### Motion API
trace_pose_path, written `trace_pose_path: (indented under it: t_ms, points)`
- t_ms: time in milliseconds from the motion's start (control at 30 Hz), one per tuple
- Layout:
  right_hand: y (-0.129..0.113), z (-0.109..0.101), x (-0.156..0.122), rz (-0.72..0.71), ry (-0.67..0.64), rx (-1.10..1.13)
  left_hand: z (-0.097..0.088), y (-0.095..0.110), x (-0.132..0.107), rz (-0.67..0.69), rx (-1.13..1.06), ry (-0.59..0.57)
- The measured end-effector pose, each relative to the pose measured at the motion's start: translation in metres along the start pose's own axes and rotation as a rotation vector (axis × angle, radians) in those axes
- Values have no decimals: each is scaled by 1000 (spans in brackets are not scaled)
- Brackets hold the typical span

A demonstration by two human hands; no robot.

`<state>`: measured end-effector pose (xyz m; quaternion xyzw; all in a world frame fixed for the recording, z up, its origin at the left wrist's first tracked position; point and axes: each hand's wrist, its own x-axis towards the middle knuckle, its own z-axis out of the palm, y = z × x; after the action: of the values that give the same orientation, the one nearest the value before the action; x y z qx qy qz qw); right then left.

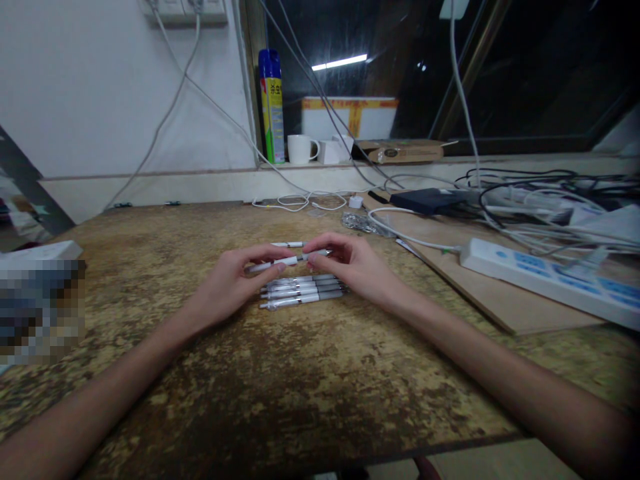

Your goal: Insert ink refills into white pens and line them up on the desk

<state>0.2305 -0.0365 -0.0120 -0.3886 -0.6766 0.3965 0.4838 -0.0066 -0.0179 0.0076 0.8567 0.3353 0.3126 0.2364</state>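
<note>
Both hands meet over the middle of a worn, mottled tabletop (pixel 280 393). My left hand (pixel 235 280) pinches the left end of a white and grey pen (pixel 290 261), and my right hand (pixel 350 265) pinches its right end, holding it level just above the table. Directly beneath and in front lies a tidy row of several similar pens (pixel 303 292), side by side. One more pen (pixel 290 245) lies on the table just behind my fingers.
A white power strip (pixel 545 277) rests on a wooden board (pixel 480 293) at the right amid tangled cables (pixel 525 193). On the sill stand a spray can (pixel 271 107) and a white mug (pixel 301 149). A white box (pixel 40 253) sits at the left edge.
</note>
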Motion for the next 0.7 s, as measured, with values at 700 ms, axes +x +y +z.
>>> trace_pose_path:
  t_ms: [700]
  points:
    - [4, -4, 0, -15, -51, -89, 1, 2, 0, 8, 3, 7]
